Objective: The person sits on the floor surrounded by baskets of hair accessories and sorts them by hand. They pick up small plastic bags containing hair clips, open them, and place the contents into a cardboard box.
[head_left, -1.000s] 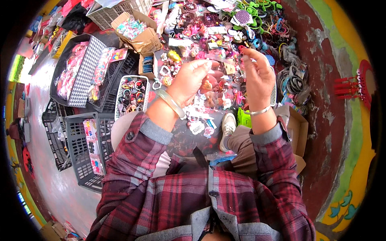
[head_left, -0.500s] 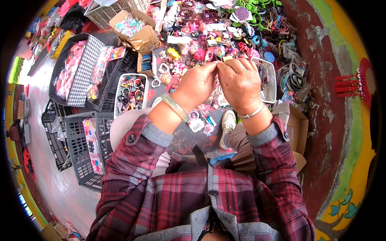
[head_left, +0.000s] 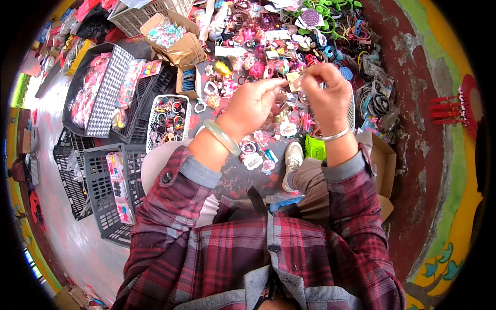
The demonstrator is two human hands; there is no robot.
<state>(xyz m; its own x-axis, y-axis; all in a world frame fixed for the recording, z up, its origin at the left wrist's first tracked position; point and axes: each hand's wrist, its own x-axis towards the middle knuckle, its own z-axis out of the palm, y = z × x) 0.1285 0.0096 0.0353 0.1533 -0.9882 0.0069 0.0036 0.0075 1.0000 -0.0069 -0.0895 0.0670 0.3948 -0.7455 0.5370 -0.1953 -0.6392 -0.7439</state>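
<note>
My left hand (head_left: 251, 106), a pale bangle on its wrist, is raised over the pile of hair accessories (head_left: 258, 49), thumb and fingers pinched together. What it holds is too small to make out. To its right my right hand (head_left: 328, 98), with a silver bangle, is curled, its fingertips slightly blurred; anything in them is hidden. A small tan piece (head_left: 294, 81) shows between the two hands, but I cannot tell whether either touches it. Below the hands lie a white flower-shaped piece (head_left: 288, 127) and small pink trinkets.
A white basket of hair ties (head_left: 168, 121) stands left; another white basket (head_left: 352, 111) is mostly behind my right hand. Grey crates (head_left: 106, 206), a cardboard box of wrapped pieces (head_left: 178, 49) and green headbands (head_left: 330, 18) surround the pile. A bright green item (head_left: 315, 148) lies by my shoe.
My hands were together at the fingertips and are now apart. The right hand moved to the right and turned, while the left stayed nearly in place. A bright green item now shows below.
</note>
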